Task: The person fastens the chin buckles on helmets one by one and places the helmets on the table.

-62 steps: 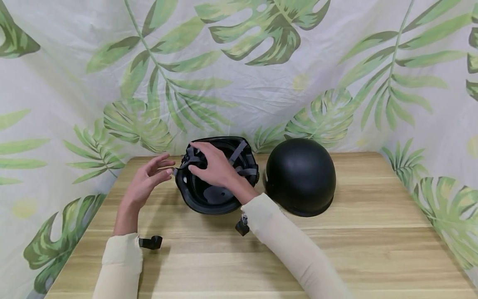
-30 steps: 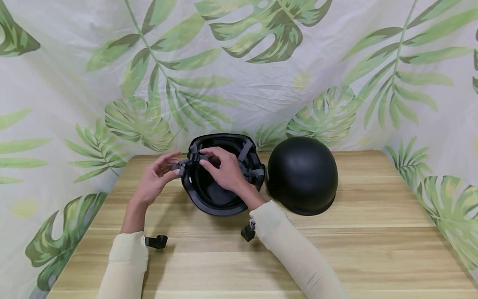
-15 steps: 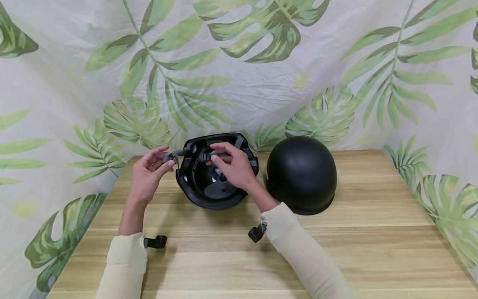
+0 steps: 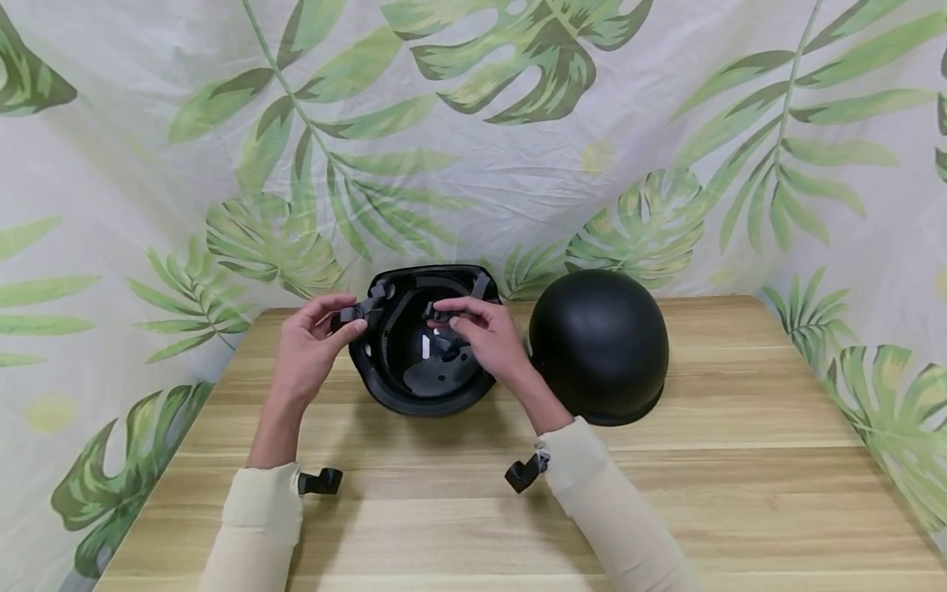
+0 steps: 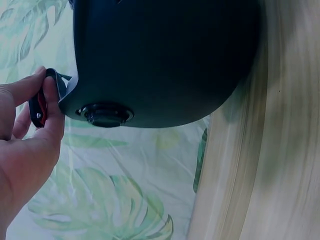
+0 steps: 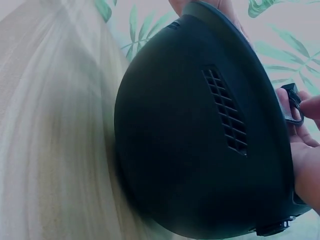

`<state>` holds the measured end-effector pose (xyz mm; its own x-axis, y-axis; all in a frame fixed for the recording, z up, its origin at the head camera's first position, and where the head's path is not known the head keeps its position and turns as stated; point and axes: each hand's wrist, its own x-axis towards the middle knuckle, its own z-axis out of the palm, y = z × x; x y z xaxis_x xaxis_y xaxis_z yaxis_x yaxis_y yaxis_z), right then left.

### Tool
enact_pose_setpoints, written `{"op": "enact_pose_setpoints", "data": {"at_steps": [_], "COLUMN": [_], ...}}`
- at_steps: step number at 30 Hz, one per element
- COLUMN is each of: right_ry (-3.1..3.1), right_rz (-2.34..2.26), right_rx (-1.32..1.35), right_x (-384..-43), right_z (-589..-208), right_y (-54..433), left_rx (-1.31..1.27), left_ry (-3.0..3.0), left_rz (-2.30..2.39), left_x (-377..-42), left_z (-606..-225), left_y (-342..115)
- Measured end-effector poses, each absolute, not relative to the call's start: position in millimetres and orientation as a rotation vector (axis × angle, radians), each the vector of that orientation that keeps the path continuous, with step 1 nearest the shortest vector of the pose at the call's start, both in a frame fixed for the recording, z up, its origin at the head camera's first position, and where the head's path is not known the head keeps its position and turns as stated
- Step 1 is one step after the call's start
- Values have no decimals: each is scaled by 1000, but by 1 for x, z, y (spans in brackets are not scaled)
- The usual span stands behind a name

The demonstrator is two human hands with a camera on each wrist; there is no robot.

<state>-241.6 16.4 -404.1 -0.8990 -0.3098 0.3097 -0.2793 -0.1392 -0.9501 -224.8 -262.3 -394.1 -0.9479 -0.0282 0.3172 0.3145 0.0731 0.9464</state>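
A black helmet (image 4: pixel 429 404) lies upside down, its hollow facing up and its grey straps showing at the rim. At its left edge my left hand (image 4: pixel 314 353) pinches a chin strap (image 4: pixel 357 312) between thumb and fingers; in the left wrist view a black buckle piece (image 5: pixel 37 109) with a red part sits in that grip. Over the helmet's hollow, my right hand (image 4: pixel 497 341) pinches another black buckle piece (image 4: pixel 431 312), which also shows on its strap in the right wrist view. The two buckle pieces are apart.
A second black helmet (image 4: pixel 599 345), dome up, stands close to the right of the first. Both are near the back edge of the wooden table (image 4: pixel 414 526). A leaf-patterned cloth (image 4: pixel 510 189) hangs behind. Small black cameras (image 4: pixel 320 481) are strapped at both wrists.
My right hand, loosely open over the straps at first, has taken a buckle piece and moved right with it. My left hand has gripped the strap at the left rim.
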Motion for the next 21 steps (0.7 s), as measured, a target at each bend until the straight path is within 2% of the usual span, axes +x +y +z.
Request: {"op": "enact_pose_setpoints", "data": {"at_steps": [21], "right_ry": [2216], "right_rz": [-2174], "right_rx": [-721], "right_x": [-220], "right_z": [-415], "right_y": [20], "left_rx": [-340], "left_ry": [-2165], "left_rz": [-1648], "left_x": [-236], "left_z": [-398], "left_y": [-235]}}
